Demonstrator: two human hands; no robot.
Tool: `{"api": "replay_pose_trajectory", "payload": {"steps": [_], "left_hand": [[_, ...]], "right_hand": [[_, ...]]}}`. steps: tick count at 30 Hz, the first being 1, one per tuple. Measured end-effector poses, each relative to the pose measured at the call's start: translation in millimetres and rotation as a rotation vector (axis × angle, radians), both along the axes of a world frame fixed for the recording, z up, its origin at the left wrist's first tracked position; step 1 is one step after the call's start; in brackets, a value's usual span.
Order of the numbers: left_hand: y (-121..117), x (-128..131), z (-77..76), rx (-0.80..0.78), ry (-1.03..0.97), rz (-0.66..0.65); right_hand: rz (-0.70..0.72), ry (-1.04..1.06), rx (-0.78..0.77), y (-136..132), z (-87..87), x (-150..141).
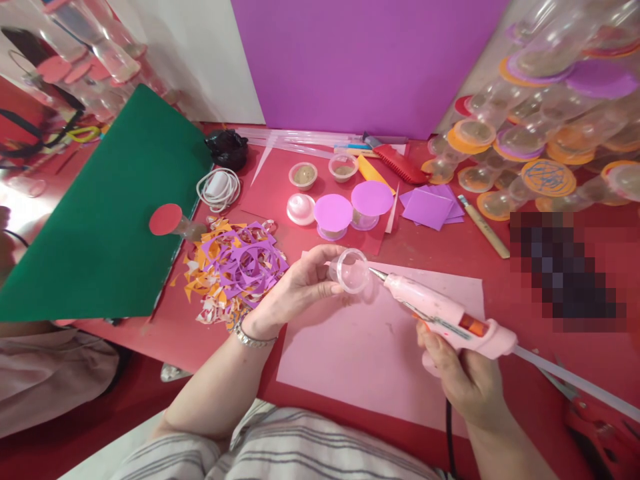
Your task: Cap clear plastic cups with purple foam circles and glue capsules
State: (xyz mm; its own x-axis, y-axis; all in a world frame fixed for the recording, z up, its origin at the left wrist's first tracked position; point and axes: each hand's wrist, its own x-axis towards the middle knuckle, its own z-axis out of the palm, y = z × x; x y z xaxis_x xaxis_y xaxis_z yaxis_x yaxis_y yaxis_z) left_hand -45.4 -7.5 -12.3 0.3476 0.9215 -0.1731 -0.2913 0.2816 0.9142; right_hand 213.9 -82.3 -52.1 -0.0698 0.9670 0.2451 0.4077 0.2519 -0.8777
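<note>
Between the thumb and fingers of my left hand (pixel 313 283) is a small clear plastic cup (pixel 353 271), its open rim turned toward me. My right hand (pixel 463 373) grips a pink hot glue gun (pixel 440 310) by the handle, a long glue stick (pixel 575 380) coming out of its back. The metal nozzle points left, at or very close to the cup's rim; I cannot tell whether they touch. Both hands are above a pink sheet (pixel 360 353). Beyond them stand cups with purple discs (pixel 333 213) on top and open cups holding a grainy filling (pixel 303 175).
Purple and orange paper scraps (pixel 245 260) lie left, by a coiled white cable (pixel 219 189) and a green board (pixel 115 220). Purple squares (pixel 429 208), a wooden-handled tool (pixel 484 227) and a red cutter (pixel 400 165) lie right. Stacked clear bottles (pixel 545 127) rise at the right; scissors (pixel 595 420) lie near.
</note>
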Motion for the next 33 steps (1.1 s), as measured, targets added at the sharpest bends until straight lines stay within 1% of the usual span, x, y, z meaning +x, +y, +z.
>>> {"api": "replay_pose_trajectory", "payload": {"steps": [4,7,14,21,24,29,33], "left_hand": [[0.3,0.2,0.5,-0.022,-0.008,-0.022],[0.6,0.4,-0.3,-0.009,-0.014,-0.023],[1.8,0.2,1.4,-0.002,0.019,0.024],[3.6,-1.8,-3.8,-0.001,0.005,0.053],[3.4,-2.0,-3.9,-0.001,-0.003,0.042],[2.2,-0.8,0.4,-0.014,0.006,0.019],[1.5,0.4,2.4,-0.028,-0.005,-0.005]], "right_hand": [[-0.006,-0.01,-0.037,0.2,1.7,0.1],[0.0,-0.026,-0.041,0.1,1.1,0.7],[0.001,-0.025,-0.003,-2.2,-1.6,2.0],[0.012,-0.017,-0.006,-2.2,-2.0,1.2],[0.012,-0.003,-0.008,-1.3,-0.5,0.8],[-0.003,0.007,-0.045,-1.2,0.4,0.6],[0.0,0.002,-0.029,-0.9,0.2,0.5]]}}
